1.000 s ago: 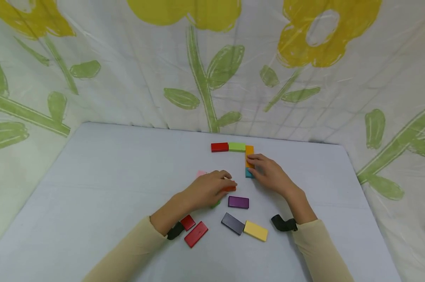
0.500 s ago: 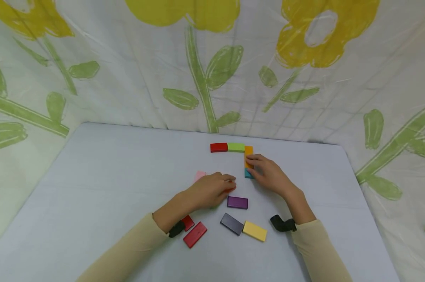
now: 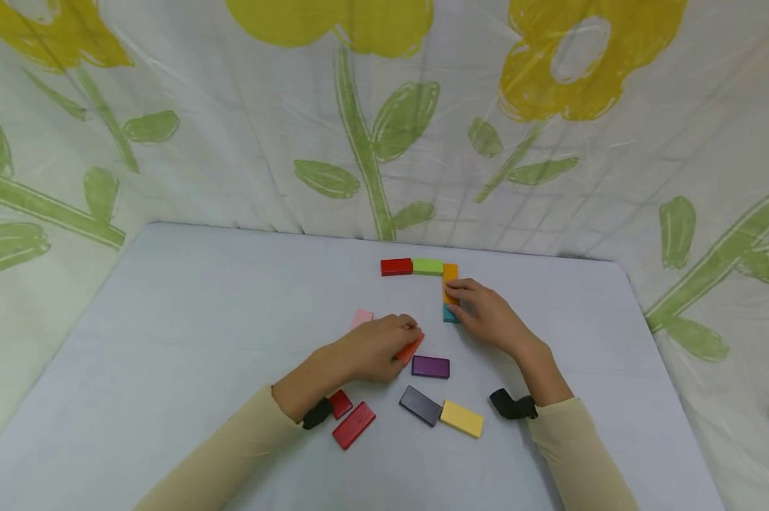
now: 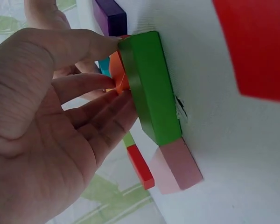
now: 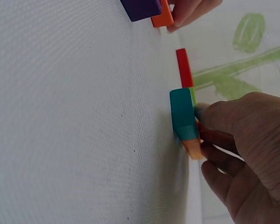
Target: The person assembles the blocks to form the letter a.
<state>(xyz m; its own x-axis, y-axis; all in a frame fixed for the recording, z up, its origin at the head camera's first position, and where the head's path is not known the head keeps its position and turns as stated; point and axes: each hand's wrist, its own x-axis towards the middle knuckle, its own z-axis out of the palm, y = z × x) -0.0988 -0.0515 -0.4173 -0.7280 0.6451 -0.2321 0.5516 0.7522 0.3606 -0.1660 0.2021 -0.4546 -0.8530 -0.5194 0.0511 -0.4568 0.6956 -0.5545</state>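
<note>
My left hand [image 3: 378,348] pinches an orange-red block [image 3: 410,348], lying at a slant. Beside its thumb, a green block [image 4: 151,88] touches a pink block [image 4: 177,165] in the left wrist view; the head view hides the green one beneath the hand. My right hand [image 3: 487,312] has its thumb and curled fingers at a teal block [image 5: 182,109] and the yellow-orange block [image 3: 450,275] adjoining it. The hand partly covers both. From the yellow-orange block's far end, a lime block [image 3: 428,267] and a red block [image 3: 396,267] run leftward in line.
A purple block [image 3: 430,367] lies between the hands. Nearer the front are a dark grey block [image 3: 420,405], a pale yellow block [image 3: 462,418] and a red block [image 3: 354,425]. A smaller red block [image 3: 340,404] sits by the left wrist. Behind the table [image 3: 231,298] hangs a flowered curtain [image 3: 263,142].
The orange-red block has turned from roughly level to a slant in my left hand, whose fingers have curled in more. My right hand and the row of blocks have stayed put.
</note>
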